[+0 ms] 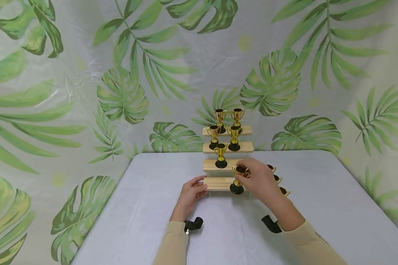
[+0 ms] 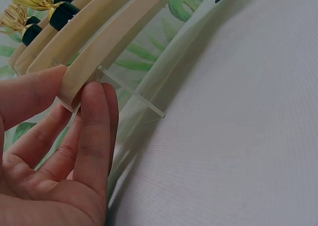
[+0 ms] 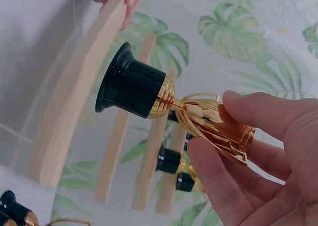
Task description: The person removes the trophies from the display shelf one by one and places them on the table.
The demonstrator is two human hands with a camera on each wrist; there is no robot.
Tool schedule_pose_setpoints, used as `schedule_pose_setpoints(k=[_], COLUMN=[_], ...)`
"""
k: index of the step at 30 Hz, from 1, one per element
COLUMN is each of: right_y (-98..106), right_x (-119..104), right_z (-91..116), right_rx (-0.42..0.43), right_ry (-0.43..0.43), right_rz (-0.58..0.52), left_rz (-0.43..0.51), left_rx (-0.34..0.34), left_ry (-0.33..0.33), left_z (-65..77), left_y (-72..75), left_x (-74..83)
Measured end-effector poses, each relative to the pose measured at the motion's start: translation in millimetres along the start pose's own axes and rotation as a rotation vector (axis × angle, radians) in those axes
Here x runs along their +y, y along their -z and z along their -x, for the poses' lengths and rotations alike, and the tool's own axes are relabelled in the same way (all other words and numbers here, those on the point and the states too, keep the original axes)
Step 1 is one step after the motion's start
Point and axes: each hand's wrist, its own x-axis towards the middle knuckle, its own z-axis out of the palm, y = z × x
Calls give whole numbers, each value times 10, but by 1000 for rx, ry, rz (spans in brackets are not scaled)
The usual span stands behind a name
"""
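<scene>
A tiered stand with wooden shelves holds small gold trophies on black bases. My left hand pinches the left end of its lowest shelf between thumb and fingers. In my right hand is a gold trophy, gripped by its cup between thumb and fingers. Its black base overlaps the front edge of the lowest shelf in the head view and looks raised off it. One trophy stands on the shelf above, toward the left; the two upper shelves bear two trophies each.
Three more trophies stand on the white-covered table right of the stand, partly hidden by my right hand. Thin clear supports carry the shelves. A leaf-patterned cloth hangs behind the table.
</scene>
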Motion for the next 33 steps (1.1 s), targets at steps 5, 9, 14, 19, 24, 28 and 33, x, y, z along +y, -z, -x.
schedule_pose_setpoints(k=[5, 9, 14, 19, 24, 28, 33], right_y=[-95, -186, -320, -444, -530, -586, -646], right_x=[-45, -82, -94, -78, -78, -77, -49], right_z=[57, 112, 153, 175, 202, 208, 205], right_rx=[6, -3, -16, -17, -29, -44, -61], right_ry=[15, 11, 8, 3, -39, -85, -118], right_rz=[1, -2, 24, 60, 56, 51, 41], left_rz=[-3, -2, 3, 0, -8, -10, 0], left_rx=[-3, -7, -3, 6, 7, 3, 4], left_ry=[-6, -3, 3, 12, 7, 2, 8], left_z=[9, 3, 2, 6, 11, 7, 0], left_y=[0, 3, 1, -4, -7, -9, -2], left_x=[9, 8, 8, 3, 0, -2, 2])
